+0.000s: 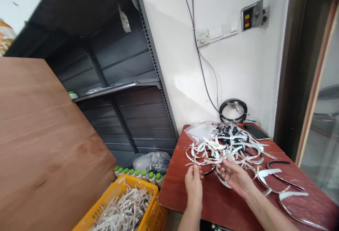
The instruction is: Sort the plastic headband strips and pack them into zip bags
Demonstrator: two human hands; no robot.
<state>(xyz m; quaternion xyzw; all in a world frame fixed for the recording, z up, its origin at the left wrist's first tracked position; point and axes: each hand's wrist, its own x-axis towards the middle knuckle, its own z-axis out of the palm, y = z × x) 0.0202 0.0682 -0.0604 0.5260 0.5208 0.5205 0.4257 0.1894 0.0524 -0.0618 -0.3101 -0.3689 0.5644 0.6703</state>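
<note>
Reddish-brown tabletop (173, 183) beside white wall (169, 65), bearing tangled white-tabbed bands (217, 146). Noted at the near edge: left hand (194, 183), fingertips drawn together; right hand (234, 176), fingers loosely curled. Cannot confirm a pinch on any band. Advisable to handle bands singly, by the rim, without tugging against neighbours.

Your left hand (194, 183) points far, fingers curled rightward, thumb extended. Your right hand (235, 177) near it, to right, palm leftward, fingers loosely bent. Your left forearm (189, 218) extends from near side; right forearm (267, 206) slants from near right.
</note>
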